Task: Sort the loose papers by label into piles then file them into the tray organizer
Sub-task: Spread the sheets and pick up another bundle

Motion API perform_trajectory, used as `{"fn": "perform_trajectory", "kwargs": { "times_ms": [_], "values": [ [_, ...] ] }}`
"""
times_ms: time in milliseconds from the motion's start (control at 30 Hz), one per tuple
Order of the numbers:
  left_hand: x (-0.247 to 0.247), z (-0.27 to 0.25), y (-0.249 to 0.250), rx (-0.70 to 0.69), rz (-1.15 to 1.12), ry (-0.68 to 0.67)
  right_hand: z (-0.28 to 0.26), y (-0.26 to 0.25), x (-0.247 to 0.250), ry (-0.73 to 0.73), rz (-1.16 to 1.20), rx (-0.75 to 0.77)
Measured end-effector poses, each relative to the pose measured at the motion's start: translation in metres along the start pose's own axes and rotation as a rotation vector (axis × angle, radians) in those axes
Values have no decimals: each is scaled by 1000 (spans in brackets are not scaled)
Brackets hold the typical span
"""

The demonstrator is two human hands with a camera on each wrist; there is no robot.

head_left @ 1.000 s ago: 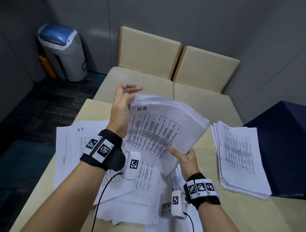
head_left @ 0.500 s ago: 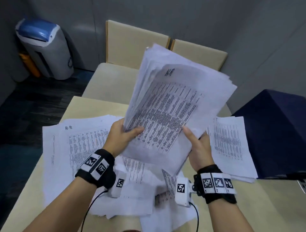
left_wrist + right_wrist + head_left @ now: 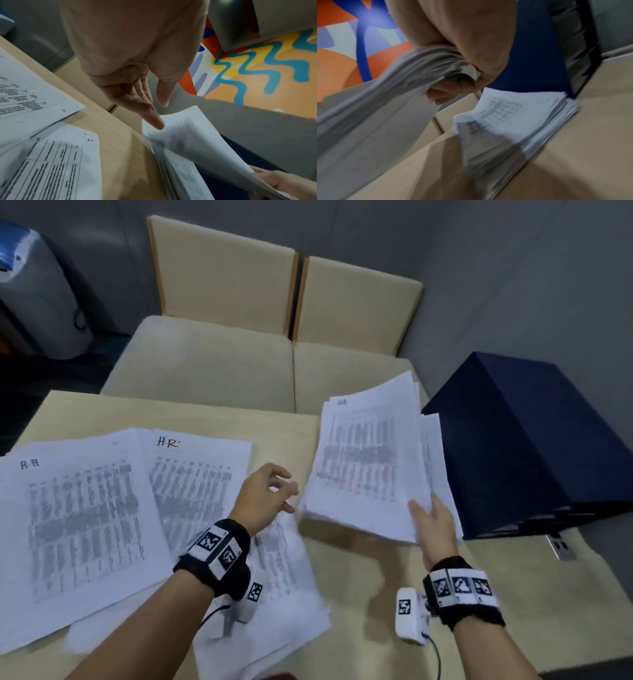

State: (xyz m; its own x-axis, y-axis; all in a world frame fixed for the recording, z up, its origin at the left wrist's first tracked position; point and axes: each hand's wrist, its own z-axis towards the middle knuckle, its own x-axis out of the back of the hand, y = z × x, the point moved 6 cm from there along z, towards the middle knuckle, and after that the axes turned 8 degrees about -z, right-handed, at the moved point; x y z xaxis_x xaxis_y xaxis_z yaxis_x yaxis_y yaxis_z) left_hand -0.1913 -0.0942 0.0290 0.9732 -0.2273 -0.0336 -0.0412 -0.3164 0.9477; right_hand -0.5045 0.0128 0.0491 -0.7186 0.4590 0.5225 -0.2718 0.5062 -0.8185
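Note:
My right hand (image 3: 424, 508) grips a thick stack of printed sheets (image 3: 363, 467) by its near right corner, thumb on top. The stack hangs tilted just over a second pile (image 3: 513, 119) lying on the table beside the navy tray organizer (image 3: 531, 440). In the right wrist view my fingers (image 3: 447, 94) curl under the stack's edge (image 3: 412, 70). My left hand (image 3: 281, 491) is open and holds nothing, its fingertips (image 3: 154, 120) close to the stack's left edge (image 3: 188, 135). Loose sheets marked H-R (image 3: 191, 484) lie spread at the left.
More loose sheets (image 3: 274, 594) lie under my left forearm near the table's (image 3: 205, 412) front. Two beige cushioned seats (image 3: 222, 364) stand past the far edge. A grey and blue bin (image 3: 37, 296) sits on the floor at far left.
Both hands held the stack up in front of me. It has swung right and down over the right pile, my left hand has let go, and only my right hand holds it.

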Motion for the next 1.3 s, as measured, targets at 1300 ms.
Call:
{"fn": "perform_trajectory", "kwargs": {
  "times_ms": [1300],
  "values": [
    [396, -116, -87, 400, 536, 847, -94, -58, -226, -213, -681, 131]
  ]
}}
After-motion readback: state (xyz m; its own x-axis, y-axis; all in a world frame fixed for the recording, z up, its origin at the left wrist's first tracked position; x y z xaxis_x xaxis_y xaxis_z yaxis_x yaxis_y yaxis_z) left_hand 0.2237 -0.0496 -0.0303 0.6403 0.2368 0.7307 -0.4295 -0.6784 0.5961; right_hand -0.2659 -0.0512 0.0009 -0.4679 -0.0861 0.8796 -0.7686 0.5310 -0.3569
